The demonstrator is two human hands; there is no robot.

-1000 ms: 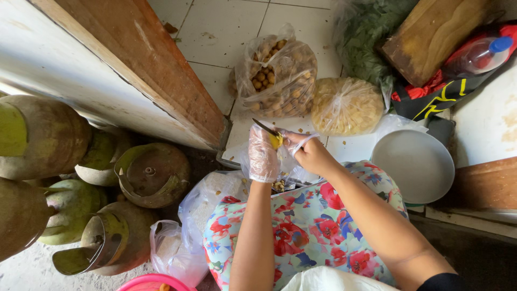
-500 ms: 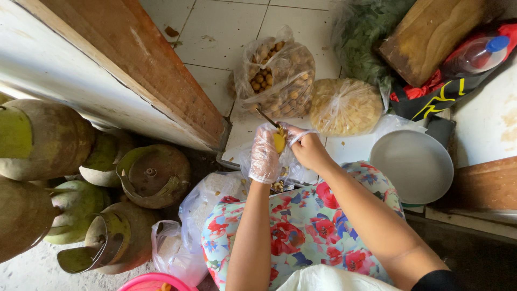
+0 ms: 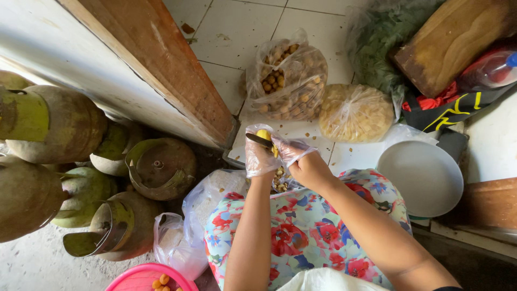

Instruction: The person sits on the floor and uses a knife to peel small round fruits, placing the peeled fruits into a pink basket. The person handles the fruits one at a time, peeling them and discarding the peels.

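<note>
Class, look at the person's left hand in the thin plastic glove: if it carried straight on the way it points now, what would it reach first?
The left hand points up the picture, so probably the clear bag of brown fruits just beyond it; depth is hard to judge from above.

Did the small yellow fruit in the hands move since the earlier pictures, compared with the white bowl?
No clear move. The yellow fruit stays at the same spot left of the white bowl, below the bag of brown fruits, between both hands.
</note>
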